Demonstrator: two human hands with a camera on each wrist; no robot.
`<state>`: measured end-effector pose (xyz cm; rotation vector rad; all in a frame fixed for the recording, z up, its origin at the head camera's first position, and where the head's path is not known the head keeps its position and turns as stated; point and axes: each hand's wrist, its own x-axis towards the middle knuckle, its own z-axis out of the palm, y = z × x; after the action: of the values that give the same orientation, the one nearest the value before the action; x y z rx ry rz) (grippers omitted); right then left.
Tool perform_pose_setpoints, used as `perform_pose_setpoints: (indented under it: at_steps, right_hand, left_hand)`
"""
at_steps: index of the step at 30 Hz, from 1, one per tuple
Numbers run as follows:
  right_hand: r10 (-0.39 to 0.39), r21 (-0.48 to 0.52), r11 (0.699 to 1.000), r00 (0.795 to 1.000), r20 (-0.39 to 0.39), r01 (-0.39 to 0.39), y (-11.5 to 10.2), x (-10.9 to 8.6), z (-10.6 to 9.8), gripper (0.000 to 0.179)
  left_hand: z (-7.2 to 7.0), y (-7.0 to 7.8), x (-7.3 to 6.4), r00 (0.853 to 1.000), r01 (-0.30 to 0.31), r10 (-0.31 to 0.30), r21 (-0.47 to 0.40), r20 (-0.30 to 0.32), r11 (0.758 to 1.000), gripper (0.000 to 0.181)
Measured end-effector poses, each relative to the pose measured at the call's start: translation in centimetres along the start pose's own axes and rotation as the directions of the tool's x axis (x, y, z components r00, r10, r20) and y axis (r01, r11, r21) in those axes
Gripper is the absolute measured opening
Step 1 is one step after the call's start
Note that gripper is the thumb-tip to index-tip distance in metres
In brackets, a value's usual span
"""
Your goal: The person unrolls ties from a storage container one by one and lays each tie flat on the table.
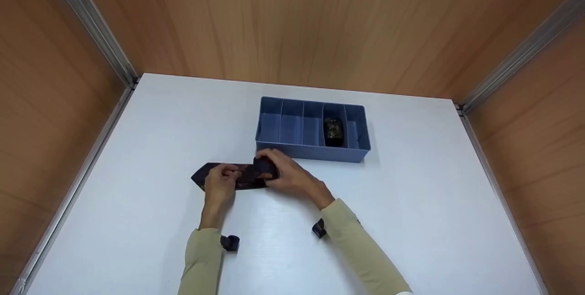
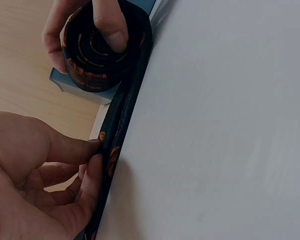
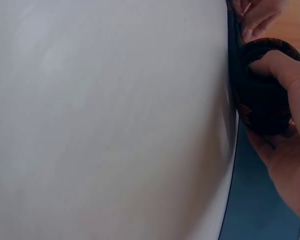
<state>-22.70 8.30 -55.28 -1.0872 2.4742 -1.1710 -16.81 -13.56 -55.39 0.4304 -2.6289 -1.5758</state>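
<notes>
A dark necktie with orange flowers lies lengthwise on the white table, its pointed end to the left. Its right part is wound into a thick roll standing on edge, layers visible from the side. My right hand grips this roll, thumb pressed into its coiled side and fingers round the outside. Farther left, my left hand pinches the flat layers of the tie between thumb and fingertip, as the left wrist view shows. Both hands appear in the right wrist view, with the roll nearer the camera.
Just behind the right hand stands a blue divided box. One of its right-hand compartments holds a dark rolled item with a gold pattern. Wooden panels close off the table at the back and both sides.
</notes>
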Motion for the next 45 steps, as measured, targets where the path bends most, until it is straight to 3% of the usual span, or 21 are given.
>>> perform_pose_setpoints:
  at_steps: [10, 29, 35, 45]
  right_hand:
    - [0.007, -0.067, 0.998, 1.0, 0.028, -0.005, 0.2, -0.6, -1.0, 0.06]
    - [-0.067, -0.049, 0.996, 0.997, 0.033, 0.069, 0.6, -1.0, -1.9, 0.055]
    - [-0.033, -0.017, 0.999, 0.999, 0.043, 0.033, 0.9, -1.6, -2.3, 0.057]
    - [-0.046, -0.09, 0.995, 0.996, 0.073, 0.053, 1.3, -2.2, -3.0, 0.062]
  left_hand:
    - [0.0, -0.2, 0.0, 1.0, -0.003, 0.003, -0.002, 0.015, 1.0, 0.016]
    - [0.2, 0.0, -0.1, 1.0, -0.009, 0.009, -0.006, 0.009, 1.0, 0.017]
    - [0.3, 0.0, -0.2, 1.0, -0.023, 0.024, 0.011, -0.007, 1.0, 0.017]
    - [0.4, 0.0, -0.1, 0.999, -0.043, 0.044, 0.026, -0.022, 0.999, 0.013]
